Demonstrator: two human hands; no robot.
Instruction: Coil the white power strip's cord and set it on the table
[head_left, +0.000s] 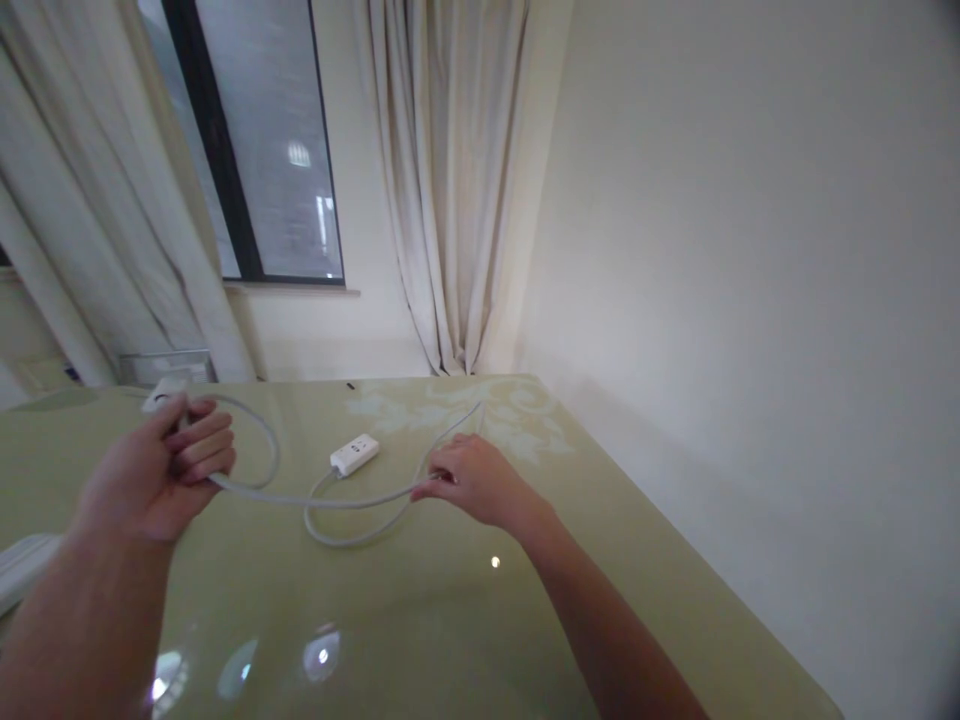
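Observation:
A white cable (322,502) runs between my two hands just above the green table. My left hand (184,465) is closed around it at the left, and a loop of the cable curves up behind that hand. At the middle of the table, my right hand (465,478) pinches the same cable between thumb and fingers. Beyond and between the hands lies a small white power strip (355,455) with socket holes; the cable bends in a loop from its near end. Just behind my left hand is another white piece (165,390), partly hidden by the fingers.
The glossy green table (420,610) reflects several lights. A white object (26,568) lies at the left edge, partly behind my forearm. A small dark item (351,386) rests near the far edge. A wall (750,300) borders the right side; curtains (450,200) hang behind.

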